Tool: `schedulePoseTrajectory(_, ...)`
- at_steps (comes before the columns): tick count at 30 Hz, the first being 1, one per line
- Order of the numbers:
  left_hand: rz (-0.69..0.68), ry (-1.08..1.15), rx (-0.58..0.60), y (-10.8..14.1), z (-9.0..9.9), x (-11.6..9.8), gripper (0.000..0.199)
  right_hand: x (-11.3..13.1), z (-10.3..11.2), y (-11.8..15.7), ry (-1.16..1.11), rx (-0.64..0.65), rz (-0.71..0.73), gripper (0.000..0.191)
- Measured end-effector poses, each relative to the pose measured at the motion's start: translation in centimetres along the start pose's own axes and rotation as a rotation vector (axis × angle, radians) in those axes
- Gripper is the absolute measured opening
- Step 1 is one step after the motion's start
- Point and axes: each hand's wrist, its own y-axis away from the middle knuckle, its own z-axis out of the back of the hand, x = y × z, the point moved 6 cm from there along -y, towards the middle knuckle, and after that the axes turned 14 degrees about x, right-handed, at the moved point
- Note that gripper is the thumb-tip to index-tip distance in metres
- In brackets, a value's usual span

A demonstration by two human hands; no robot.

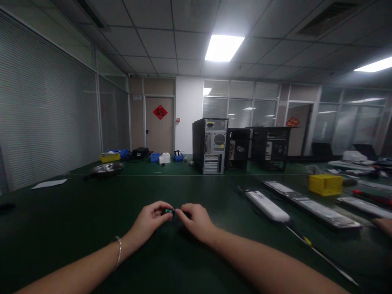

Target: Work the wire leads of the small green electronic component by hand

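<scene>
Both my hands meet over the dark green table (92, 212), a little above its surface. My left hand (151, 220), with a silver bracelet on its wrist, pinches a small dark part with a green patch (168, 211) between thumb and fingers. My right hand (196, 220) grips the same small part from the right side with its fingertips. The part is too small to identify.
A white power strip (267, 205) and long flat grey units (309, 206) lie to the right, with a yellow bin (325, 184) behind. Three computer towers (210, 145) stand at the back. A metal bowl (107, 168) and small bins sit far left. Another person's hand (384, 224) shows at the right edge.
</scene>
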Motion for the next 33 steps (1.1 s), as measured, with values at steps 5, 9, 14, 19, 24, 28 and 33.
schedulePoseTrajectory(5,-0.022,-0.016,-0.012,0.1,-0.1,-0.4,0.025,0.3,0.0,0.1,0.020,0.017,0.003,0.037)
schedulePoseTrajectory(9,-0.004,-0.072,-0.016,0.2,-0.1,-0.9,0.023,0.3,0.0,0.1,0.035,0.020,0.011,0.037)
schedulePoseTrajectory(14,-0.027,-0.129,-0.014,0.3,0.0,-0.9,0.022,0.4,0.1,0.1,0.057,0.016,0.024,0.034)
schedulePoseTrajectory(19,-0.013,-0.005,0.034,0.1,-0.3,-0.3,0.026,0.5,0.1,0.1,0.051,0.041,0.016,0.034)
schedulePoseTrajectory(24,0.019,0.110,0.070,0.1,-0.7,-0.1,0.026,0.5,0.1,0.2,0.046,0.044,0.043,0.035)
schedulePoseTrajectory(28,0.021,0.146,0.083,0.1,-0.8,-0.1,0.025,0.6,0.2,0.2,0.027,0.041,0.073,0.035)
schedulePoseTrajectory(33,0.036,0.146,0.091,0.2,-1.0,-0.4,0.022,0.7,0.2,0.3,0.007,0.050,0.073,0.036)
